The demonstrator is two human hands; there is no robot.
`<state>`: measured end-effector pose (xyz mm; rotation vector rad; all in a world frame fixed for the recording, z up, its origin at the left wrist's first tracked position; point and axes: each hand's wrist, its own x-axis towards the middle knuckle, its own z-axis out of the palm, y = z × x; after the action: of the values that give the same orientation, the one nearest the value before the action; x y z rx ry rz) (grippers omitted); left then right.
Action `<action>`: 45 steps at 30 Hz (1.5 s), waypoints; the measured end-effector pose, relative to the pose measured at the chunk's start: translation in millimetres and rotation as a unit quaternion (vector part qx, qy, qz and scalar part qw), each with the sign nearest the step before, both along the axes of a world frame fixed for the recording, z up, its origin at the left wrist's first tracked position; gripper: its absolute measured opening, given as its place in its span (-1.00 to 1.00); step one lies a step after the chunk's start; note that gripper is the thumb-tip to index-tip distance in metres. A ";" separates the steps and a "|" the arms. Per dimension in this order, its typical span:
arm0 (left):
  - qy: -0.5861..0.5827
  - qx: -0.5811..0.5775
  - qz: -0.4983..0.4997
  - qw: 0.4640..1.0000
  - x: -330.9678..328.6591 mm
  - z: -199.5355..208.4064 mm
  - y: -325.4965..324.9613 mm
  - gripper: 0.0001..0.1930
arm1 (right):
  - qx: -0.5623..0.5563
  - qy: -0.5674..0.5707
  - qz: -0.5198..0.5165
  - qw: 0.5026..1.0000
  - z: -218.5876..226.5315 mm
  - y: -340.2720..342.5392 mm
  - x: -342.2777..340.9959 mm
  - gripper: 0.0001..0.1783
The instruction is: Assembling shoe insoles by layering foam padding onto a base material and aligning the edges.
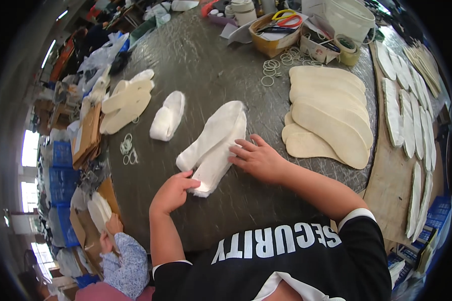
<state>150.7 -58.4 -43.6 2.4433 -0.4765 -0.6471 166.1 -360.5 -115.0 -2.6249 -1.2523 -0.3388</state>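
Two white fleecy insoles [217, 140] lie side by side in front of me on the dark table, overlapping at their far ends. My left hand [173, 193] pinches the near end of the right-hand insole, thumb on top. With fingers spread, my right hand [260, 159] rests against the right edge of that insole. Just beyond and to the left sits a folded white fleecy piece [168, 116]. A fanned stack of cream insoles [330, 113] lies to the right of my right hand.
Loose rubber bands [270, 70] lie near a tub of scissors [273, 35]. Cream insoles [128, 103] and more bands [128, 145] are at left. White insoles line a wooden board [381, 185] at right. A co-worker's hands [110, 231] hold insoles over a carton at lower left.
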 end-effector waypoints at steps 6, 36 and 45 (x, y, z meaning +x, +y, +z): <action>-0.024 -0.097 0.039 0.994 -29.3 -3.7 32.7 -0.46 | -0.017 0.086 -0.038 0.995 -3.8 -0.8 -38.6 -0.53; -0.359 0.060 -0.063 0.929 51.8 -55.2 -52.8 -0.75 | 0.082 0.001 0.023 0.996 2.2 8.0 -132.5 -0.82; -0.435 -0.021 0.032 0.900 60.3 -55.1 -59.8 -0.84 | 0.142 -0.035 0.032 0.989 5.0 -10.2 -133.9 -0.94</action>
<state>211.0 -118.2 -98.7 2.5825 -0.7193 0.5365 32.2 -370.7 -110.0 -2.3453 -1.2072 -0.5577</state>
